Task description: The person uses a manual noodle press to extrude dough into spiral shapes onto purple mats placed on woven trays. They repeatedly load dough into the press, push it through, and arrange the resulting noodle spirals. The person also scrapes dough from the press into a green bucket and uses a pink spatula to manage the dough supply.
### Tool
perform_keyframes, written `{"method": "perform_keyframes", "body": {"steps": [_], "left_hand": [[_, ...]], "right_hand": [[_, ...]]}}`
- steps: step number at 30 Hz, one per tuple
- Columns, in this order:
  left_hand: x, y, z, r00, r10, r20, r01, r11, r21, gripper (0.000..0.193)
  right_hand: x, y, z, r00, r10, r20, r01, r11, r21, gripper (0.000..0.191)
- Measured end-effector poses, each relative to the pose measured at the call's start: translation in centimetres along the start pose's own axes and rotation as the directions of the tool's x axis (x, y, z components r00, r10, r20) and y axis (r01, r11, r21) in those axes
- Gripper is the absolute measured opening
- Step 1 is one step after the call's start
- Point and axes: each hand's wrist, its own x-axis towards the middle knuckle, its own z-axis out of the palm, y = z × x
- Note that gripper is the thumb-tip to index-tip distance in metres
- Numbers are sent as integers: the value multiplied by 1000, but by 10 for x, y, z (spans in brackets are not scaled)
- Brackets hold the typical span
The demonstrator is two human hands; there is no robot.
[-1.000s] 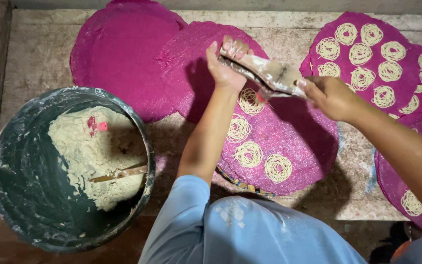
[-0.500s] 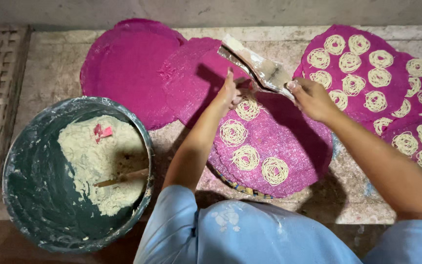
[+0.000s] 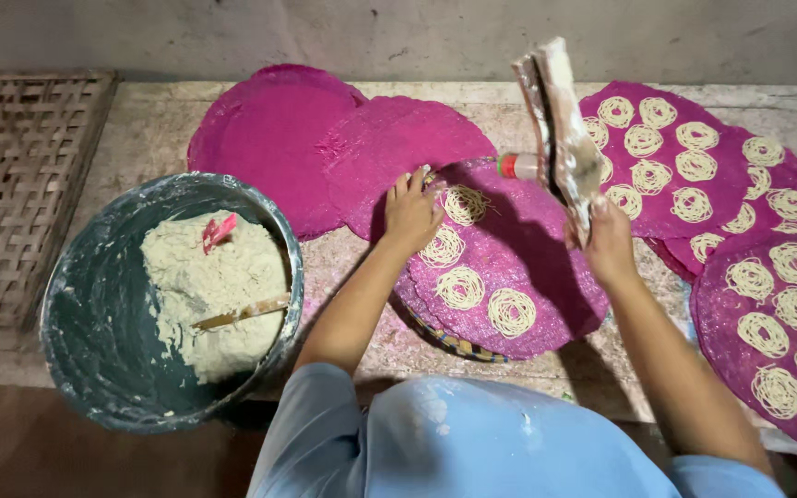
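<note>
Left to right: a woven bamboo lattice panel (image 3: 16, 184) lies flat at the bench's far left, beside a round dark bucket (image 3: 85, 304) whose pale dough (image 3: 214, 290) sits close to the person, with a wooden stick (image 3: 242, 312) and a small pink scrap (image 3: 218, 231) resting in it. Bare magenta woven round mats (image 3: 274, 138) overlap behind, within easy reach. The left hand (image 3: 412, 212), fingers spread and flat, presses on the magenta working mat (image 3: 528, 277), apparently to steady it; pale noodle coils (image 3: 463, 286) lie spaced apart on it, so none touch. The right hand (image 3: 609, 242), fingers closed round its lower end, holds a dough-smeared hinged wooden press (image 3: 560, 129) upright above the mat. A small red-capped bottle (image 3: 518, 166) lies behind. Filled magenta mats (image 3: 749, 240) overlap at right, coils in separate rows
</note>
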Motion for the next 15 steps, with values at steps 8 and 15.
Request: {"method": "perform_keyframes", "body": {"steps": [8, 15], "left_hand": [[-3, 14, -3, 988, -75, -133, 54, 987, -153, 30], [2, 34, -4, 990, -59, -125, 16, 946, -324, 14]], "right_hand": [[-115, 33, -53, 983, -63, -173, 96, 977, 193, 73], [-205, 56, -92, 947, -35, -320, 92, 982, 164, 82]]}}
